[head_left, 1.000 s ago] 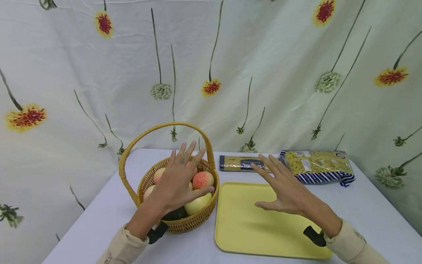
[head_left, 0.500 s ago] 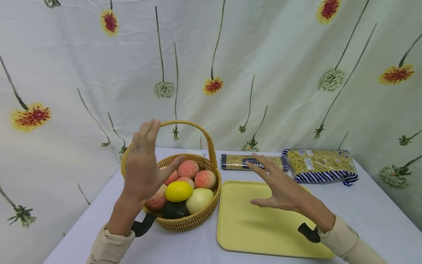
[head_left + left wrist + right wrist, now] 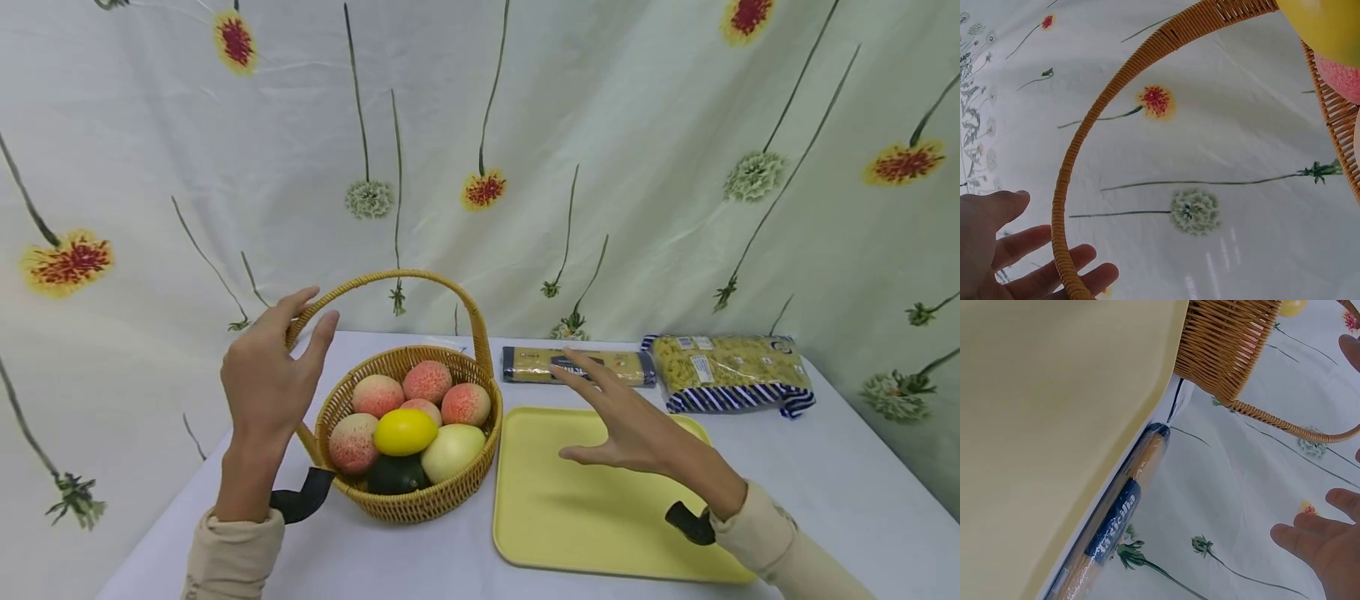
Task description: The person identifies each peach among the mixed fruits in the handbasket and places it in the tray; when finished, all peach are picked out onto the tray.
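Observation:
My left hand [image 3: 261,379] is raised at the left side of the wicker basket's arched handle [image 3: 472,321]. In the left wrist view the fingers of that hand [image 3: 1019,265] reach behind the handle, while the thumb stays apart from it. Inside the basket [image 3: 420,507] lie several peaches [image 3: 354,443], a yellow lemon [image 3: 406,432], a dark green fruit [image 3: 396,475] and a pale yellow-green round fruit [image 3: 453,454]. Over the yellow tray [image 3: 570,525] hovers my right hand [image 3: 633,421], fingers extended and thumb spread, holding nothing.
Behind the tray lies a flat pack of long pasta [image 3: 525,364]. To its right sits a larger bag of short pasta [image 3: 723,371] with striped edges. A flower-print cloth [image 3: 637,167] hangs behind the white table [image 3: 420,558].
My left hand has moved left from over the fruit to the handle's left side, uncovering the basket's contents. My right hand has shifted slightly left.

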`<state>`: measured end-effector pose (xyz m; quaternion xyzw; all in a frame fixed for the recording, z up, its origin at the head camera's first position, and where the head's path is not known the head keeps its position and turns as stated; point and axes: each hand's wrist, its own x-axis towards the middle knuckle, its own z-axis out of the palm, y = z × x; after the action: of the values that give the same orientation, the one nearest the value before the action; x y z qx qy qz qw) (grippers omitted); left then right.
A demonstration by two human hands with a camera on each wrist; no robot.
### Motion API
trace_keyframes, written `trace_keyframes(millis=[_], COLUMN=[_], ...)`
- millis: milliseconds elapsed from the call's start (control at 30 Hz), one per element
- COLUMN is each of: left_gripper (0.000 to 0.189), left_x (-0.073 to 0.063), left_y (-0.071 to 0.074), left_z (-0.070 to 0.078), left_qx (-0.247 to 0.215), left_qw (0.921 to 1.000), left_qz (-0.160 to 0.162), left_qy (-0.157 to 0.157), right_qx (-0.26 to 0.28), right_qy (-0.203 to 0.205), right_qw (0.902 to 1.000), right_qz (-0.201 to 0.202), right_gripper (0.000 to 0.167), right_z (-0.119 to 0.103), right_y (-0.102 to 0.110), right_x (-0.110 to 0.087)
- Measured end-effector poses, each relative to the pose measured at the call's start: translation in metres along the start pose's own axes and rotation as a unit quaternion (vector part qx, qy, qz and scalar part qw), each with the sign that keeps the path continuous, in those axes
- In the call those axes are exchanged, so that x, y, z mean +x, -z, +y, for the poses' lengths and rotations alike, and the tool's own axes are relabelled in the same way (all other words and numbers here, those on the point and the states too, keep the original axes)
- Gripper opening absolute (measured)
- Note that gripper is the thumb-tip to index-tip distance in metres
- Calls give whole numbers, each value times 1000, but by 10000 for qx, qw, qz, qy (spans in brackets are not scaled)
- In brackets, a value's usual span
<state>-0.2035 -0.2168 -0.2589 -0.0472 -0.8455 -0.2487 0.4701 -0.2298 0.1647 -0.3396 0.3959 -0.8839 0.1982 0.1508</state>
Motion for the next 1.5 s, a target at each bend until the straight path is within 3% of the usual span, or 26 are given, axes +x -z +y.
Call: trace_keyframes(millis=[300,667,867,1200,1500], left_gripper=[25,26,26,25,26], left_x=[-2,-1,-2,-2,-1], left_y=[3,1,2,8,10], left_z=[-15,-15,-16,-21,-21], left_qx=[37,53,77,-348,-328], left_qw=[9998,9998,9997,9982,9975], left_qz=[158,52,-4,-264,-339], left_qy=[74,168,228,414,528], right_qx=[299,642,878,1029,1100], right_qy=[-43,121,20,7,96], right_qw=[9994,9977,9956,9924,9909], right_qz=[-158,-167,-321,-680,-773], right_gripper=[90,82,81,76,78], right_z=[1,-8,-12,-16,-18], right_y=[-9,-18,-23,-30,-37], right_x=[7,28,41,64,83])
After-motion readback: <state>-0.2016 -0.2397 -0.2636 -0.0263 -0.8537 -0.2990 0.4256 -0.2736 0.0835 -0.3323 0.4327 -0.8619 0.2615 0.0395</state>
